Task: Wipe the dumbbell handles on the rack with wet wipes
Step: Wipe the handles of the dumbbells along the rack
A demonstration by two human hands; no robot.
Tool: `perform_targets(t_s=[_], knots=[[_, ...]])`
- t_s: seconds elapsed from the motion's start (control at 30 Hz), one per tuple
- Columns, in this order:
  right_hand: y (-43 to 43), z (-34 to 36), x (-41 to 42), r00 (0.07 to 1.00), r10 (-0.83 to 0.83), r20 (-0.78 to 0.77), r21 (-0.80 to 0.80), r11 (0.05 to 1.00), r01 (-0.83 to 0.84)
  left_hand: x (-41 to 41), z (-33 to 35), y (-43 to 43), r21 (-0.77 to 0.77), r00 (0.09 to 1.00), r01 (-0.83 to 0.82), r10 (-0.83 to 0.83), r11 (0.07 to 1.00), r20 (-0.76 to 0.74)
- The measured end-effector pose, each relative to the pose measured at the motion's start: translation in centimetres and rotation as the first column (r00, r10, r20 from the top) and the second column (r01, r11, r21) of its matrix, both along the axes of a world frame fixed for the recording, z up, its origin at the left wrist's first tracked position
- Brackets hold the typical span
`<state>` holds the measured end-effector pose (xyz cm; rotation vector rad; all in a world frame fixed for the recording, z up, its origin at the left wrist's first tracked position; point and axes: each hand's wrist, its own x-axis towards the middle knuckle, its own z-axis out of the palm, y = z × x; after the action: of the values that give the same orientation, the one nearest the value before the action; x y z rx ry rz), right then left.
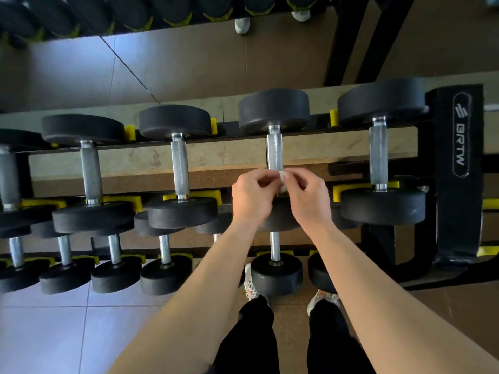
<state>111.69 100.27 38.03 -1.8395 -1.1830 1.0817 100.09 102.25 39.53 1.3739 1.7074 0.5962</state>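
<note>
Nearest the camera, black trousers point(251, 341) and pale shoes point(320, 298) are seen on the floor point(67, 333), close against the lower tier of the rack point(459, 211), where a row of small dumbbells point(276, 273) is laid on yellow cradles point(359, 188). Two bare forearms are stretched forward over this lower tier. Above it, the left hand point(252, 197) and the right hand point(307, 195) are brought close together, their fingers curled inward. A small, bunched white wet wipe point(282, 177) is pinched between the fingertips of both hands and is largely hidden by them. The wipe is held just at the near end of the knurled steel handle point(275, 151) of a large dumbbell point(273, 110) on the upper tier; whether the handle is actually touched by it cannot be told. The near head of this dumbbell is mostly covered by the hands and wrists. Similar large dumbbells are laid to either side on the same tier, their handles untouched by either hand. At the far right, the black upright of the rack is marked with the letters BRTW.
</note>
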Motion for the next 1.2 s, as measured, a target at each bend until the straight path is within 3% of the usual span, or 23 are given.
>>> perform_targets(t_s=[0.17,0.27,0.33,0.57,0.67,0.93,1.07,1.2], knots=[[0.7,1.0,2.4,0.986,0.019,-0.163,-0.029,0.999,-0.024,1.6,0.7,-0.4,-0.06,0.929,-0.292,0.297,0.955,0.218],[3.0,1.0,2.8,0.997,-0.059,-0.041,-0.014,0.998,0.058,2.2,0.0,0.1,-0.087,0.79,-0.562,0.566,0.822,0.235],[4.8,0.6,2.4,0.996,-0.063,0.06,0.073,0.996,0.058,2.8,-0.4,0.5,-0.068,0.756,-0.628,0.629,0.775,0.18],[7.7,-2.6,1.1,0.973,0.011,0.232,0.24,0.968,-0.068,3.4,-1.1,0.6,0.02,0.714,-0.692,0.681,0.721,0.163],[7.6,-2.9,1.9,0.969,0.091,0.231,0.271,0.95,-0.154,3.6,-1.4,0.8,0.029,0.712,-0.697,0.686,0.717,0.153],[4.2,-3.8,4.6,0.868,0.452,0.205,0.136,0.865,-0.482,3.7,-1.8,1.0,0.056,0.702,-0.711,0.702,0.701,0.119],[6.4,-3.4,4.4,0.89,0.431,0.148,0.135,0.883,-0.45,3.9,-1.7,1.2,0.058,0.698,-0.716,0.711,0.695,0.091],[8.0,-3.1,3.4,0.968,0.223,0.116,0.264,0.932,-0.247,3.9,-1.5,1.3,0.049,0.702,-0.712,0.708,0.701,0.07]])
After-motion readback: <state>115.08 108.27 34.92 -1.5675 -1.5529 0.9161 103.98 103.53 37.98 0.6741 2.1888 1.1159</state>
